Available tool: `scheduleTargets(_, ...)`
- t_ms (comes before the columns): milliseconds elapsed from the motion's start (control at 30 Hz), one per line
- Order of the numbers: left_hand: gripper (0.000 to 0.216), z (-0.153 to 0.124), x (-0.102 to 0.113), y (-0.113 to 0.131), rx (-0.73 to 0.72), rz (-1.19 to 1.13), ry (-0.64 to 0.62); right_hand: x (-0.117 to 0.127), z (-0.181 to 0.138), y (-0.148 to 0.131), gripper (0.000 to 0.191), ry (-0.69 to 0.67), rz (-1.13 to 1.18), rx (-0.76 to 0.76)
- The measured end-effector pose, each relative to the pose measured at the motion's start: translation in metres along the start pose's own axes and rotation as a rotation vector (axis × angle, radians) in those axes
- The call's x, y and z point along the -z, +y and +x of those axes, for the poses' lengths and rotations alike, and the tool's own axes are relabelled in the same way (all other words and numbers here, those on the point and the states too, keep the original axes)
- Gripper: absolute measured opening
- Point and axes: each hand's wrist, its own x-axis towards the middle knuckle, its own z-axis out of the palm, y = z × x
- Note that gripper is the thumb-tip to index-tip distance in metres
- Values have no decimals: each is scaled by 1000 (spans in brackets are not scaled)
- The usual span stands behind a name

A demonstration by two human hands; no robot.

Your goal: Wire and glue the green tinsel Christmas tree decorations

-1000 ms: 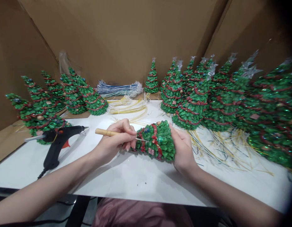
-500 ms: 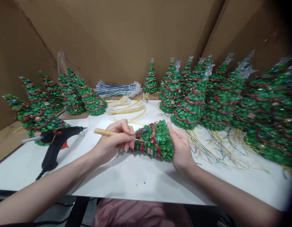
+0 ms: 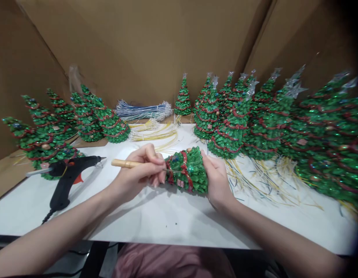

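Probing, it seems, a sideways Christmas tree figurine (image 3: 192, 166) over the table (image 3: 144, 227), the left hand (image 3: 144, 166) pinches a wooden-handled pick (image 3: 125, 163) while the curled right hand (image 3: 218, 178) clasps the figurine's wide end (steadiness likely needed next).

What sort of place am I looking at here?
Probably a craft or small assembly workstation: a black glue gun on a white tabletop, bundled blue and white wires at the back, and many similar decorated trees on both sides.
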Motion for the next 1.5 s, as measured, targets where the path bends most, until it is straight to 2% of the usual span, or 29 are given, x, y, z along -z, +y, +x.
scheduleTargets(133,5,1,10,11,-86,82,10,0,1,-1,40,-1,18,2)
scheduleTargets(267,15,1,18,20,-176,290,-62,1,1,0,39,-18,44,-17)
scheduleTargets(433,6,-1,10,26,-120,617,-64,1,2,1,38,-24,79,-27)
scheduleTargets(533,7,0,5,25,-186,775,-95,0,2,0,37,-32,81,-20)
scheduleTargets(767,12,7,5,23,-241,927,-186,1,3,2,38,-12,74,-20)
scheduleTargets(1167,14,10,3,27,-171,924,-208,1,3,3,39,-33,68,3)
scheduleTargets(1400,16,14,3,20,0,596,-128,1,2,2,39,-29,61,-20)
scheduleTargets(1500,16,17,8,12,25,489,-100,1,1,1,39,-10,40,-13)
